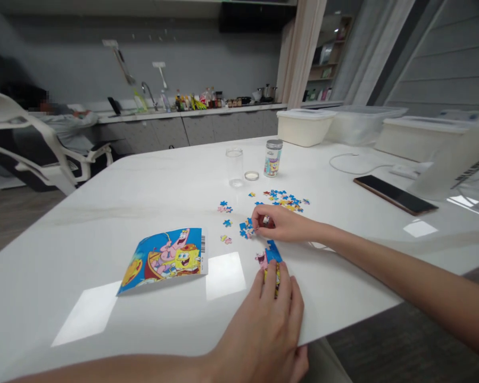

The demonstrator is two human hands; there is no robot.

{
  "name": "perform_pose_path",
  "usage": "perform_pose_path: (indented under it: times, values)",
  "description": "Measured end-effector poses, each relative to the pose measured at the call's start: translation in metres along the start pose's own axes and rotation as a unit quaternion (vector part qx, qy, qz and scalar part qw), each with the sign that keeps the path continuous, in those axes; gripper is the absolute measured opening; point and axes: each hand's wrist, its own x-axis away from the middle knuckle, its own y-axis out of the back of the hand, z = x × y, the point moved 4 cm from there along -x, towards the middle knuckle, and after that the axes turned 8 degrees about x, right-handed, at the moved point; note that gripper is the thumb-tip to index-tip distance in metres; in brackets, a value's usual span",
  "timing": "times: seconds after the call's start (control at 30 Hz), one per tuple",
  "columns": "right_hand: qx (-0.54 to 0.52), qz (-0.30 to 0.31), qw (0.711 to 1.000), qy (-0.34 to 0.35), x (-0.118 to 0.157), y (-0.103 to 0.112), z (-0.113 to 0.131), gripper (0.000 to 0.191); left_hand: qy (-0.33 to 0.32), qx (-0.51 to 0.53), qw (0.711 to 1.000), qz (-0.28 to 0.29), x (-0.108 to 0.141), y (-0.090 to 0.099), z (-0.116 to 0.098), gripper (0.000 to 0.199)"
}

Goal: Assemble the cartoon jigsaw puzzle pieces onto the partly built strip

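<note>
My left hand [269,314] lies flat near the table's front edge, fingers stretched over a partly joined jigsaw puzzle [274,252] in blue, pink and yellow; much of it is hidden under them. Beyond it, my right hand [277,222] is closed in a pinch at the edge of some blue puzzle pieces [245,229], thumb and forefinger on a piece they largely cover. Loose puzzle pieces [289,199] are scattered behind that hand, and several more pieces [225,239] sit to its left. A curled picture sheet [170,258] with the cartoon scene rests left of my hands.
Farther back stand a clear jar [234,167], a round lid [252,175] and a printed jar with a metal lid [272,158]. A phone [395,194], a white cable [359,171] and storage boxes [305,127] are on the right. A person [66,125] sits beyond the table's left side.
</note>
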Motion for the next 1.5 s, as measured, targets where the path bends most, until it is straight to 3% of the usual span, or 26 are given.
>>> perform_pose_path:
  times: [0.23, 0.43, 0.57, 0.93, 1.2, 1.33, 1.5]
  values:
    - [0.002, -0.012, 0.999, 0.031, -0.002, 0.002, -0.001, 0.008, -0.007, -0.002, 1.0, -0.01, 0.0, -0.002, 0.001, 0.066]
    - [-0.028, 0.074, 0.994, 0.076, 0.002, -0.002, 0.006, 0.016, -0.013, -0.005, 0.999, -0.037, -0.001, -0.004, 0.0, 0.064]
    - [-0.039, 0.1, 0.991, 0.078, 0.003, -0.005, 0.007, 0.013, -0.013, -0.005, 0.998, -0.057, -0.002, -0.006, -0.001, 0.066]
    - [-0.017, 0.105, 0.991, 0.083, 0.002, -0.004, 0.005, 0.012, -0.008, -0.012, 0.997, -0.07, -0.002, -0.004, 0.0, 0.065]
    - [0.007, 0.103, 0.988, 0.116, 0.002, -0.003, 0.008, 0.009, -0.006, -0.002, 0.999, -0.047, -0.001, 0.0, -0.001, 0.065]
    - [0.054, 0.033, 0.992, 0.105, 0.0, 0.005, 0.008, 0.012, -0.008, 0.002, 1.0, -0.026, 0.0, 0.001, 0.0, 0.065]
    - [0.148, -0.128, 0.981, 0.008, -0.002, 0.026, -0.007, 0.012, -0.014, 0.0, 1.0, -0.012, 0.003, 0.0, 0.0, 0.066]
